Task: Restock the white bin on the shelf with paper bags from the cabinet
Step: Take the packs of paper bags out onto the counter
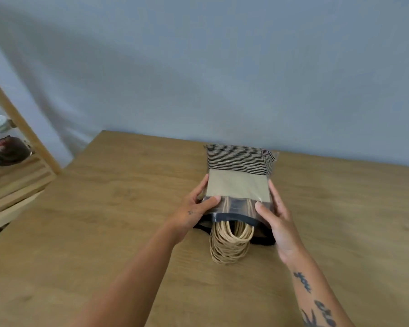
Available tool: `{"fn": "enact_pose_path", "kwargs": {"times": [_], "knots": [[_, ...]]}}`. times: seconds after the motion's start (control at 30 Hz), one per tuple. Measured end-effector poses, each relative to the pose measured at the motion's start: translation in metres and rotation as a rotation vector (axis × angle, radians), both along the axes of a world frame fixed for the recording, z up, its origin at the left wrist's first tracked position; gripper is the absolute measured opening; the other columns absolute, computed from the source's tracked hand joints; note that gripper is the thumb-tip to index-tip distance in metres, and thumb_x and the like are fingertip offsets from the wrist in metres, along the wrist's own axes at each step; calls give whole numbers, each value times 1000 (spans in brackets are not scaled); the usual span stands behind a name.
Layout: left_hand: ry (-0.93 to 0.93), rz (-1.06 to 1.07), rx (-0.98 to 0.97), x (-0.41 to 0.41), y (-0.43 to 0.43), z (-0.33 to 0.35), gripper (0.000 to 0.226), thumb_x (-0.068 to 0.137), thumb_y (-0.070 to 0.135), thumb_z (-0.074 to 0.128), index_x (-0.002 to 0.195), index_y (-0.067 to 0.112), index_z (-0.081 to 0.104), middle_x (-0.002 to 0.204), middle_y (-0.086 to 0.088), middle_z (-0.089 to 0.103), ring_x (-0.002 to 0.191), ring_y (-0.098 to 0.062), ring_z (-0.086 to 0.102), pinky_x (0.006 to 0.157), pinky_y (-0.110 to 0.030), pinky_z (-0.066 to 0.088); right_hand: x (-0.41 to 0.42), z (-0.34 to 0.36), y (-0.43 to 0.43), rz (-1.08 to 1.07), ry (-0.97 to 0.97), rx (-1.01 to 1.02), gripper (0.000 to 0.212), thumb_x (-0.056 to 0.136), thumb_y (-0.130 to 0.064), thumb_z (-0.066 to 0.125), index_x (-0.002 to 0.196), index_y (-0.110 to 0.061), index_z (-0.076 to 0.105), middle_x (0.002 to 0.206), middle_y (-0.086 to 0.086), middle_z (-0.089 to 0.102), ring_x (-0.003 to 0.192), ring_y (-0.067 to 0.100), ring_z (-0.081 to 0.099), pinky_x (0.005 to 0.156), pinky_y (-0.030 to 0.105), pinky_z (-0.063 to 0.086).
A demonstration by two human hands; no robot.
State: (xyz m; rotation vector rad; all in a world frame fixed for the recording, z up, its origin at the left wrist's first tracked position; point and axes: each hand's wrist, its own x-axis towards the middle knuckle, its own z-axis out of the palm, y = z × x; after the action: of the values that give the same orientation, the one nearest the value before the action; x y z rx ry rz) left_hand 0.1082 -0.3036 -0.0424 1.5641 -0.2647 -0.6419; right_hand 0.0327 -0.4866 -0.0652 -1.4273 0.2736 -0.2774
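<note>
Though the jar label (pixel 1 143) blurs, left hand (pixel 194 208) and right hand (pixel 279 220) grip the paper bags (pixel 237 186).

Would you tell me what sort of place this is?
Probably a shop or home storage corner: a wrapped pack of paper bags on a wooden table, a shelf with a jar.

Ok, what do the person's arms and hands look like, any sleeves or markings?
Both forearms are bare, with no sleeves in view, and no gloves, rings or watch show. The left hand has one small dark tattoo on its back. The right forearm carries several dark tattoos running from near the wrist toward the elbow.
</note>
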Motion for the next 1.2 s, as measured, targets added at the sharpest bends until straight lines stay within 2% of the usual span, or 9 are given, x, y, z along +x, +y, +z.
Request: {"fn": "enact_pose_path", "kwargs": {"times": [0.2,0.27,0.33,0.4,0.5,0.6,0.73,1.03,1.2], "knots": [[6,47,10,2,0,-7,69,90,26,59,146,40,20,143,6,42,125,-13,48,110,-33,37,4,-8,2,-21,-4,-4,65,86,-2,55,136,-36,32,116,-24,55,95,-17,59,73,4,46],[8,48,12,-2,1,-6,69,90,26,58,147,38,20,142,7,40,125,-11,45,104,-25,40,0,-5,5,-34,20,-37,66,87,-8,57,139,-36,29,114,-26,54,95,-17,58,75,4,47],[-5,75,29,-9,3,-5,68,91,28,56,148,32,19,143,5,40,123,-10,44,95,-16,40,-9,-3,8,-80,65,-115,65,87,-18,59,142,-35,29,122,-20,53,107,-9,55,88,11,46],[-2,132,55,-18,12,-5,68,91,32,55,149,29,19,148,-3,37,130,-15,41,101,-22,33,-24,-2,15,-148,94,-230,63,87,-25,62,141,-36,32,133,-12,49,117,-2,51,100,20,41],[-60,154,130,-34,30,-7,72,88,36,59,148,32,19,150,-9,34,136,-21,35,110,-34,32,-46,-1,27,-205,94,-326,67,83,-17,66,141,-30,34,134,-9,47,107,-20,46,94,6,36],[-130,113,199,-62,67,-4,73,86,37,62,147,36,21,152,-11,30,139,-24,31,109,-38,32,-82,4,58,-253,97,-432,72,79,-19,71,139,-33,35,135,-9,41,121,-4,38,103,20,29],[-202,74,235,-99,130,-2,72,86,37,61,146,38,22,151,-11,31,138,-25,31,108,-39,32,-132,17,116,-298,106,-483,70,79,-21,70,138,-38,35,129,-18,35,121,3,34,108,32,32],[-230,27,252,-182,295,-18,71,90,32,56,149,26,17,152,-11,29,139,-28,30,104,-35,33,-234,4,287,-272,157,-484,61,82,-22,68,135,-35,41,129,-13,35,120,4,34,108,34,33],[-233,-7,290,-223,364,-31,72,88,36,58,148,31,18,152,-6,31,139,-22,31,111,-39,32,-265,-9,349,-173,200,-486,59,83,-24,66,134,-39,39,135,-17,34,123,2,32,109,35,33]]}}
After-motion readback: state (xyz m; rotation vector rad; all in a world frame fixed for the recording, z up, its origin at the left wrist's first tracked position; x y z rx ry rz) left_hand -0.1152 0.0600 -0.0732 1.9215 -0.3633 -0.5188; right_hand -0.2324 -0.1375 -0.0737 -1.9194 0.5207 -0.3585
